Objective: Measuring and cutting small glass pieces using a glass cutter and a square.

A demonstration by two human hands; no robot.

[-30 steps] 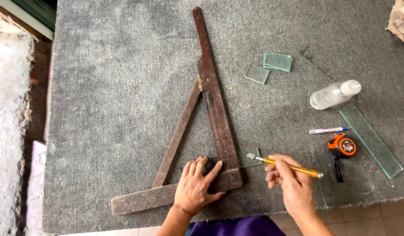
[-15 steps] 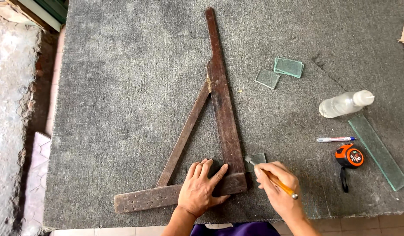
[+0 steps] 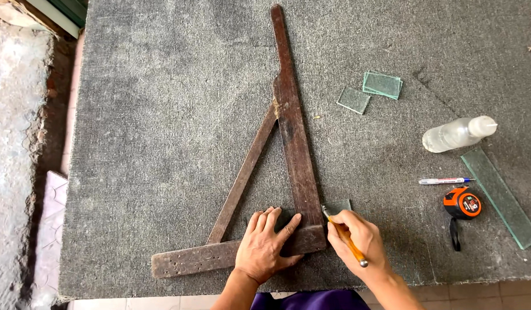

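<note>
My left hand (image 3: 265, 244) lay flat, fingers spread, on the weathered wooden square (image 3: 294, 155); my right hand (image 3: 357, 241) gripped a yellow-handled cutter (image 3: 347, 241) against a small glass pane (image 3: 338, 206) beside its blade. Beyond: coarse grey carpeted tabletop (image 3: 162, 115), glass offcuts (image 3: 382, 84).

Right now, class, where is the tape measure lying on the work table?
In the head view the orange tape measure lies at the right of the grey table, just below the white marker pen and left of the long glass strip.

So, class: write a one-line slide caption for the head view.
Left hand pressing a wooden square flat while the right hand runs a yellow-handled cutter along a small glass piece.
</note>
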